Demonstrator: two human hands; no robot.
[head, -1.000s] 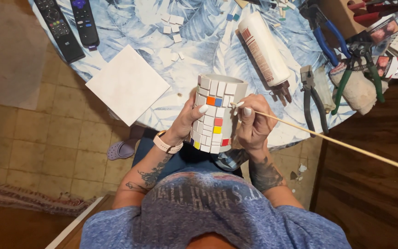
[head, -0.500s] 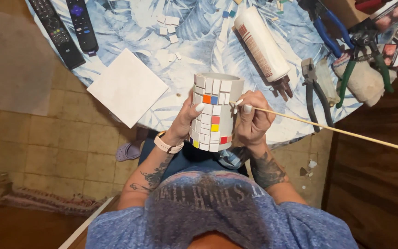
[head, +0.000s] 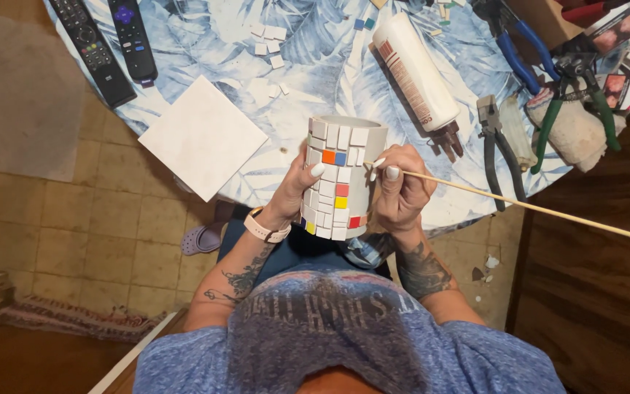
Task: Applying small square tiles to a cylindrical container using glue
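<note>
A home, with a table turned into a craft corner.

Two remotes [head: 107, 44] lie on a round table [head: 308, 51] under a blue leaf-print cloth, beside pliers [head: 501, 146], a glue tube [head: 417, 73], loose tile bits [head: 267, 40] and a square white tile [head: 202, 137]. The floor [head: 60, 226] is worn beige vinyl squares, with a rug [head: 52, 317] at its edge and a clog [head: 202, 237] under the table. Dark wood [head: 592, 292] stands at the right.
</note>
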